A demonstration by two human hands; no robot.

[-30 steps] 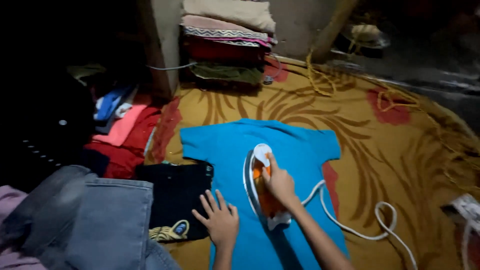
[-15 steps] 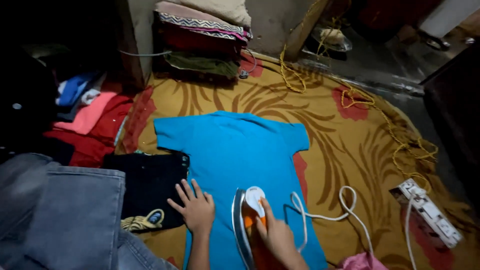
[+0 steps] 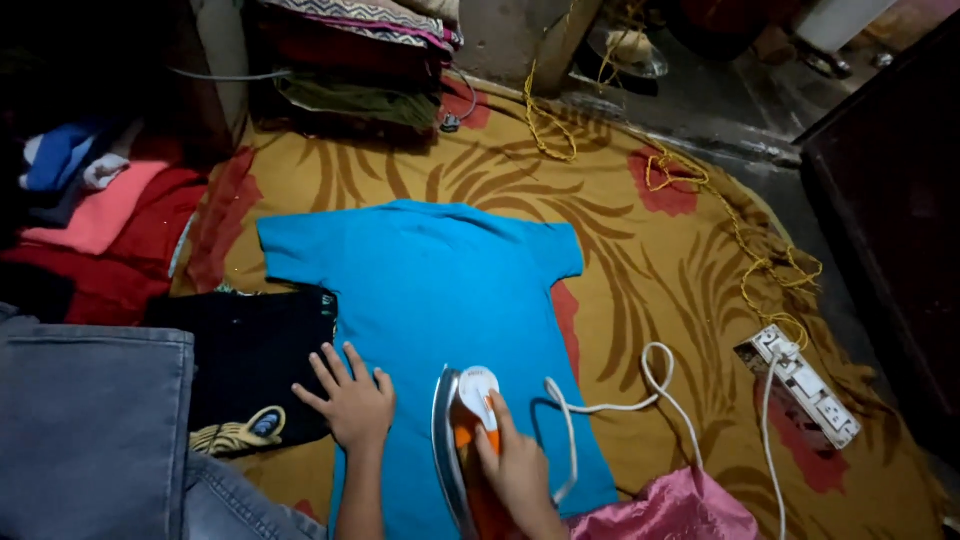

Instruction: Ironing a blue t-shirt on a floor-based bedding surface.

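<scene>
— Status of the hands?
— Right hand (image 3: 515,470) clenched around the orange-and-white iron (image 3: 462,440), its metal soleplate resting on the smooth blue T-shirt (image 3: 440,300). Left hand (image 3: 350,400) flat, fingers spread, pressing the shirt's edge.
— Location?
— Shirt lies flat on the patterned mustard cloth (image 3: 650,280); white cord (image 3: 610,400) loops beside it.

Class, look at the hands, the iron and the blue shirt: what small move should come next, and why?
Probably push the iron up the blue shirt toward the collar: the right hand grips it at the hem, the left hand lies flat on the shirt's edge, and the cloth ahead lies open.
</scene>
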